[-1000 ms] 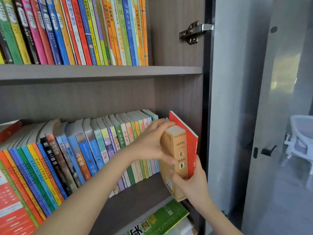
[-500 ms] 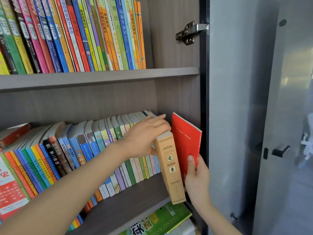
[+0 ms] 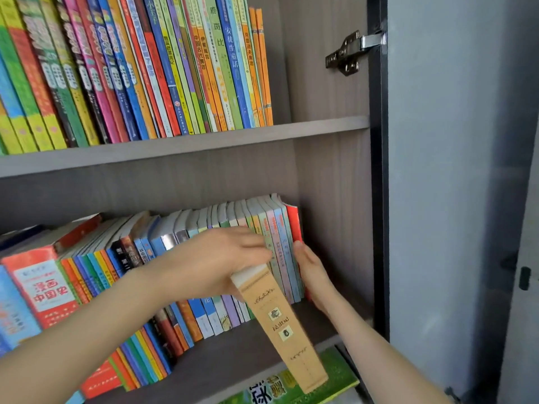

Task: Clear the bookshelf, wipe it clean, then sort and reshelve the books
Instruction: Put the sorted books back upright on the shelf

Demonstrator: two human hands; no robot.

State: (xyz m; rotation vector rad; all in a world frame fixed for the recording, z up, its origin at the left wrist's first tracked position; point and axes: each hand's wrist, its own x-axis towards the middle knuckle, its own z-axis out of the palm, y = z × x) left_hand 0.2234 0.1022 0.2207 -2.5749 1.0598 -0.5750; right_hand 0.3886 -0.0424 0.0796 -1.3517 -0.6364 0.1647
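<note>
1. Head view: the red book [image 3: 293, 223], which half a second ago stood apart from the row of books [image 3: 180, 258], is now pushed in at the row's right end, touching the last pastel spine.
2. The right hand [image 3: 313, 269] holds the red book's near edge, thumb pointing up along it; its other fingers are hidden.
3. The tan book [image 3: 280, 322] has swung out and now tilts steeply, its lower end past the near edge of the middle shelf [image 3: 233, 354]. The left hand [image 3: 215, 258] grips its top end, fingertips blurred.
4. Judging by this, reshelving is under way: one book is placed and the tan one still needs a slot.
5. The tan book is thick, with a plain spine, small emblems and pale page edges.
</note>
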